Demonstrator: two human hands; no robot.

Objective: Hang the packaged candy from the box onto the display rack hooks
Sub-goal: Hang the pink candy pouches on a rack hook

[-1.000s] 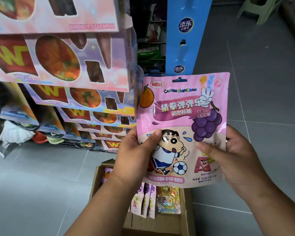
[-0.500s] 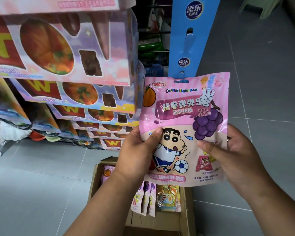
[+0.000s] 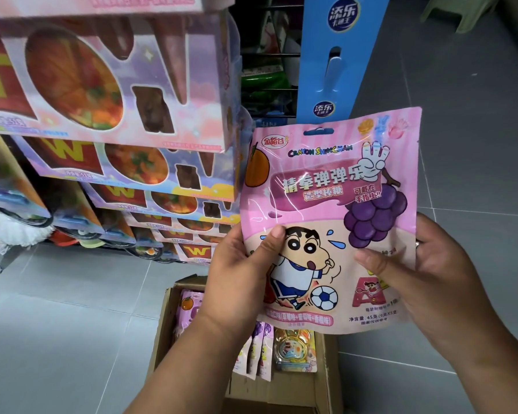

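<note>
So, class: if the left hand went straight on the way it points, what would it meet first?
Probably the blue display panel, up-right beyond the candy packet the left hand grips; depth unclear.

A person's left hand [image 3: 237, 270] and right hand [image 3: 440, 279] are bare, with bare forearms running to the picture's lower edge. A narrow silvery ring [image 3: 417, 243] shows on one right-hand finger. Both thumbnails are short and unpainted.
</note>
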